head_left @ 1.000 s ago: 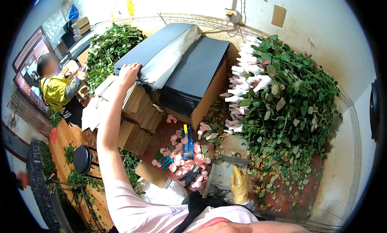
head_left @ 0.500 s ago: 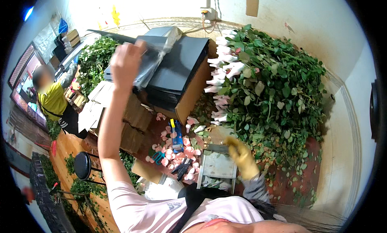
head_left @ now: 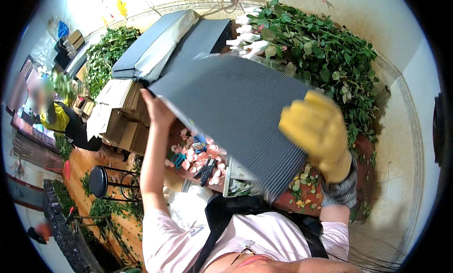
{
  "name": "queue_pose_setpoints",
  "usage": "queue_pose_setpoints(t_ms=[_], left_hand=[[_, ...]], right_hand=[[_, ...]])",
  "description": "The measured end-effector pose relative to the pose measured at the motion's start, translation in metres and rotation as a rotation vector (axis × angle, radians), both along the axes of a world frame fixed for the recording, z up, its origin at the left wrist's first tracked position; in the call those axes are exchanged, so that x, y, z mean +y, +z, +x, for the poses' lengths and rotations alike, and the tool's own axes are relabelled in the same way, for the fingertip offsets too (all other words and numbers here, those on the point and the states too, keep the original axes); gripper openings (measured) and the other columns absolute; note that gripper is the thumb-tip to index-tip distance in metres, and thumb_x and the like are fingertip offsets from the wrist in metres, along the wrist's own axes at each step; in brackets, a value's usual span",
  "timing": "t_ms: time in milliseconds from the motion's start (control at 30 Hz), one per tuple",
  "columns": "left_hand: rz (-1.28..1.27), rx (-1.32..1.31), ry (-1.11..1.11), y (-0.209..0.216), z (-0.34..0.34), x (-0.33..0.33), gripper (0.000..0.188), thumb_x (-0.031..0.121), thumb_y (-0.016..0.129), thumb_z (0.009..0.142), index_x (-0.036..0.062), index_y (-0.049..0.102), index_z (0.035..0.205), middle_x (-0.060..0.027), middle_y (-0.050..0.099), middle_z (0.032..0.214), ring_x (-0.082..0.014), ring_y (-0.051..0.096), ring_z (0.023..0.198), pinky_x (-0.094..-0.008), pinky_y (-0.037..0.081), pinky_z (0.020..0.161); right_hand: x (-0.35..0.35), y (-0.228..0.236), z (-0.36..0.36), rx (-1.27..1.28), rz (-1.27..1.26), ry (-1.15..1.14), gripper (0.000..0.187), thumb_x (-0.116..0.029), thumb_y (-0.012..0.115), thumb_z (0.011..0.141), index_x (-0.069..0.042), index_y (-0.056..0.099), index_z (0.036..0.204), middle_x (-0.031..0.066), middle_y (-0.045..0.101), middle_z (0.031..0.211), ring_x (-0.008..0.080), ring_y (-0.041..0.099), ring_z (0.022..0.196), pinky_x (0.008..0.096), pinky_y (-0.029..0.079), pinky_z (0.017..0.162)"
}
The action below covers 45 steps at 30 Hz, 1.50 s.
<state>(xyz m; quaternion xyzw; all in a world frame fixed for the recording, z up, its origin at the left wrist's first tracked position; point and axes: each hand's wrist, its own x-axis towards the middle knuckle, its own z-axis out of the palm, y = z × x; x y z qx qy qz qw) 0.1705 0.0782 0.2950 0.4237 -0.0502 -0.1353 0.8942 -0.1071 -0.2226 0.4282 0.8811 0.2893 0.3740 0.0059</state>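
A dark grey corrugated sheet [head_left: 231, 108] is held up in front of me, tilted and slightly blurred. My bare left hand [head_left: 159, 110] grips its left edge, with the fingers partly hidden by the sheet. On its right side, my right hand [head_left: 316, 129], in a yellow glove with a grey knitted cuff, closes over the edge. Behind the sheet lies a stack of similar dark sheets [head_left: 196, 42], partly covered by clear plastic wrap [head_left: 165, 51]. The sheet hides most of the metal-framed stand [head_left: 234, 178] below it.
Leafy stems [head_left: 325, 60] with white-sleeved heads [head_left: 247, 34] are piled at the right. Pink petals, teal scissors [head_left: 178, 160] and a black tool [head_left: 206, 171] lie on the table. Flattened cardboard [head_left: 118, 98] is stacked at left, near a black stool [head_left: 98, 181] and a person in yellow [head_left: 60, 117].
My left hand has come down from the stack with a dark sheet. My gloved right hand has risen and taken the sheet's right side. The person at left has leaned over.
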Motion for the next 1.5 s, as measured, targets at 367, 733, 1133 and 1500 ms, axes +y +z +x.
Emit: queue_pose_setpoints(t_ms=[367, 733, 1133, 1500], left_hand=[[1.027, -1.057, 0.002, 0.046, -0.070, -0.038, 0.042, 0.001, 0.064, 0.091, 0.0049, 0.060, 0.133, -0.0165, 0.068, 0.126, -0.0251, 0.067, 0.113, -0.0350, 0.053, 0.095], [1.246, -0.647, -0.130, -0.159, -0.118, -0.046, 0.021, 0.019, 0.065, 0.096, 0.0034, 0.073, 0.085, -0.0154, 0.067, 0.068, -0.0282, 0.068, 0.059, -0.0391, 0.051, 0.054], [1.001, -1.379, -0.407, -0.362, -0.139, -0.091, 0.038, 0.023, 0.056, 0.089, 0.0088, 0.065, 0.124, -0.0130, 0.066, 0.120, -0.0321, 0.062, 0.112, -0.0471, 0.047, 0.099], [1.306, -1.540, -0.631, -0.334, -0.135, -0.097, 0.107, 0.083, 0.055, 0.075, 0.0001, 0.047, 0.143, -0.0169, 0.050, 0.145, -0.0304, 0.039, 0.141, -0.0484, 0.019, 0.122]], right_hand=[[-0.030, -0.022, 0.010, 0.498, 0.190, 0.158, 0.031, -0.019, 0.071, 0.084, -0.011, 0.067, 0.114, 0.0160, 0.063, 0.131, 0.0384, 0.057, 0.123, 0.0499, 0.041, 0.108], [-0.013, -0.165, 0.003, 0.790, 0.168, -0.283, 0.021, -0.021, 0.081, 0.076, -0.013, 0.073, 0.095, 0.0099, 0.072, 0.105, 0.0289, 0.064, 0.112, 0.0454, 0.045, 0.107], [0.037, -0.264, 0.067, 1.092, 0.253, 0.024, 0.023, -0.023, 0.078, 0.077, -0.009, 0.069, 0.094, 0.0091, 0.069, 0.092, 0.0280, 0.064, 0.094, 0.0448, 0.048, 0.093], [0.035, -0.290, 0.155, 1.528, -0.159, -0.624, 0.044, -0.037, 0.072, 0.085, -0.007, 0.069, 0.116, 0.0160, 0.066, 0.125, 0.0320, 0.060, 0.119, 0.0460, 0.044, 0.105]])
